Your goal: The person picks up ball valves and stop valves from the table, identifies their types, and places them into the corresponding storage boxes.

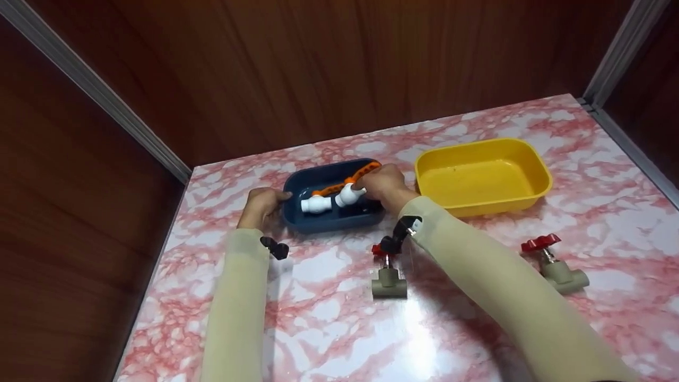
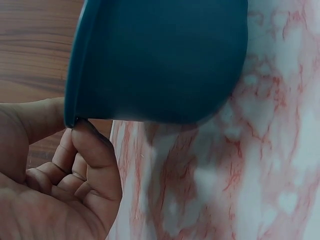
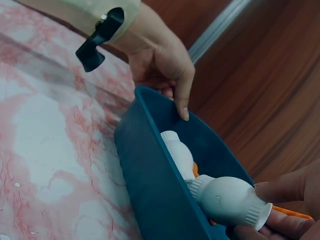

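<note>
On the marbled surface [image 1: 318, 339], my left fingers [image 2: 100, 160] pinch the blue tub [image 1: 329, 227] by its rim; inside, my right fingers [image 3: 282, 189] grip a white valve [image 1: 346, 196] endwise; its long axis slants left from them. A second valve [image 1: 316, 205] lies just beyond.

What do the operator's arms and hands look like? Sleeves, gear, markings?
Both the left hand and right hand are ungloved. Plain, pale yellow-beige sleeves run down to the wrists. A small black bracket juts from each cuff; the right one shows a light-coloured fitting. No cables or printed markings that I can make out.
</note>
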`<move>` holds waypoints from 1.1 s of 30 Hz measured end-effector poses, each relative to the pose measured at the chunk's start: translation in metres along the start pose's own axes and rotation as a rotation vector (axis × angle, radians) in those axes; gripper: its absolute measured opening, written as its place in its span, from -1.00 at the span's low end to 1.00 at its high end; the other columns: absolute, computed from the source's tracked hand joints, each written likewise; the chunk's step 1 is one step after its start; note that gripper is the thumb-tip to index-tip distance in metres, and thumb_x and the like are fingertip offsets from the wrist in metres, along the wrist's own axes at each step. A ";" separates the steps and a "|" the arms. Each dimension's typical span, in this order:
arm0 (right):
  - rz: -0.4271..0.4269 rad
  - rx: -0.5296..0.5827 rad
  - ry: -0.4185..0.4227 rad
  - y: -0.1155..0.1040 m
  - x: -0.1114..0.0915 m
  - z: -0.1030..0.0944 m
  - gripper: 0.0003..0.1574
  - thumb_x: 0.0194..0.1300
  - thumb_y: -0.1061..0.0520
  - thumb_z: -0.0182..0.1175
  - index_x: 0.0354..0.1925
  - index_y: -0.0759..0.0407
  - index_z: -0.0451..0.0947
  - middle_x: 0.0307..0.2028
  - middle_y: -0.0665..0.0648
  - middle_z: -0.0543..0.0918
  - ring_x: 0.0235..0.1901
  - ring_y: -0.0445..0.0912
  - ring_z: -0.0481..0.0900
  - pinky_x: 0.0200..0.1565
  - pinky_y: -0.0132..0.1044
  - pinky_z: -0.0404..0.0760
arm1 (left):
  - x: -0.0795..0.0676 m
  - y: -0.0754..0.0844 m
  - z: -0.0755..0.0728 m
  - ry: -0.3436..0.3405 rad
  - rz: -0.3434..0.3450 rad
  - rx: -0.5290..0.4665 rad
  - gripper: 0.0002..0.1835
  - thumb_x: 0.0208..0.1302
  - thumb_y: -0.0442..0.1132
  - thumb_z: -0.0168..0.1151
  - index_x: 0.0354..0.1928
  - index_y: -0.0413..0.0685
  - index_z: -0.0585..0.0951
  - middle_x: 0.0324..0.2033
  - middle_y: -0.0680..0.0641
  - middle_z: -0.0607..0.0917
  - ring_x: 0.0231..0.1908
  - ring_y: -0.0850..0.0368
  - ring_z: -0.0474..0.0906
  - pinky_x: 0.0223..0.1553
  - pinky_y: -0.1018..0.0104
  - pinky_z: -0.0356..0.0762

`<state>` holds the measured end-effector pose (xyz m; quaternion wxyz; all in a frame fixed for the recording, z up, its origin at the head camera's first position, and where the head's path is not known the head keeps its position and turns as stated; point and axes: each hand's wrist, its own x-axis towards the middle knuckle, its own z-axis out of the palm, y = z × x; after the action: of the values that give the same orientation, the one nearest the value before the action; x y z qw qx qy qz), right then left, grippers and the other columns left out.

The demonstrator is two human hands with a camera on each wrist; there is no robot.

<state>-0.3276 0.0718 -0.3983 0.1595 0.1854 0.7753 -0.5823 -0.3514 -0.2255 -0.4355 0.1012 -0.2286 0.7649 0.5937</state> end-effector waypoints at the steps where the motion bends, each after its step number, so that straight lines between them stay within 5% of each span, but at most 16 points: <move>1: -0.005 -0.005 0.007 0.001 0.000 0.001 -0.32 0.35 0.17 0.64 0.36 0.30 0.69 0.34 0.21 0.77 0.18 0.02 0.69 0.47 -0.14 0.73 | -0.001 -0.001 0.000 -0.002 0.002 -0.001 -0.87 0.52 -0.34 0.46 -0.28 -0.03 0.77 -0.49 0.14 0.66 -0.24 0.15 0.64 -0.21 0.43 0.62; 12: -0.086 -0.018 0.048 0.009 0.007 0.017 -0.55 0.33 0.21 0.58 0.15 0.28 0.79 0.29 0.23 0.78 0.24 0.07 0.68 0.43 -0.08 0.75 | 0.000 -0.002 0.001 0.018 0.031 0.018 -0.73 0.49 -0.36 0.46 -0.43 0.03 0.72 -0.58 0.17 0.60 -0.42 0.25 0.56 -0.30 0.45 0.56; 16: -0.132 -0.041 0.064 0.020 0.035 0.021 -0.78 0.25 0.14 0.62 -0.16 0.18 0.85 0.03 0.14 0.84 0.04 0.02 0.71 0.16 -0.14 0.81 | 0.001 -0.001 0.002 0.012 0.022 0.000 -0.75 0.49 -0.36 0.46 -0.41 0.02 0.72 -0.55 0.16 0.62 -0.39 0.25 0.58 -0.25 0.44 0.59; 21: -0.126 -0.079 0.081 0.024 0.050 0.026 -0.75 0.24 0.13 0.62 -0.13 0.17 0.85 0.09 0.16 0.86 0.12 0.07 0.75 0.18 -0.09 0.83 | 0.001 -0.002 0.002 0.021 0.019 0.003 -0.76 0.48 -0.36 0.48 -0.40 0.03 0.74 -0.56 0.16 0.64 -0.39 0.25 0.59 -0.25 0.45 0.58; 24: -0.122 -0.086 0.076 0.021 0.038 0.025 -0.68 0.28 0.12 0.60 -0.02 0.19 0.83 0.17 0.18 0.83 0.19 0.08 0.74 0.27 -0.07 0.81 | 0.001 -0.003 0.002 0.023 0.024 0.030 -0.73 0.48 -0.32 0.49 -0.44 0.04 0.72 -0.60 0.17 0.58 -0.47 0.27 0.52 -0.32 0.43 0.52; 26: -0.127 -0.101 0.076 0.021 0.035 0.025 -0.74 0.30 0.11 0.58 -0.07 0.16 0.83 0.08 0.14 0.84 0.08 0.03 0.73 0.17 -0.13 0.81 | 0.002 -0.003 0.002 0.027 0.023 0.039 -0.68 0.48 -0.30 0.50 -0.48 0.05 0.67 -0.64 0.18 0.53 -0.53 0.28 0.46 -0.39 0.42 0.45; 28: -0.129 -0.113 0.082 0.011 0.005 0.023 -0.80 0.40 0.15 0.48 -0.05 0.21 0.82 0.04 0.17 0.83 0.02 0.02 0.72 0.13 -0.15 0.78 | 0.002 -0.002 0.002 0.031 0.023 0.043 -0.63 0.47 -0.29 0.52 -0.54 0.07 0.63 -0.67 0.18 0.48 -0.60 0.29 0.39 -0.46 0.42 0.38; 33: -0.150 -0.122 0.085 0.010 0.002 0.024 -0.93 0.45 0.18 0.42 -0.16 0.17 0.79 -0.19 0.06 0.75 -0.25 -0.08 0.66 -0.16 -0.30 0.66 | 0.003 -0.001 0.004 0.042 0.012 0.003 -0.60 0.45 -0.33 0.54 -0.56 0.06 0.62 -0.70 0.18 0.50 -0.62 0.32 0.41 -0.48 0.46 0.41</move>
<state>-0.3240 0.0512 -0.4146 0.0932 0.1413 0.8270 -0.5361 -0.3537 -0.2229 -0.4389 0.0818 -0.2362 0.7689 0.5884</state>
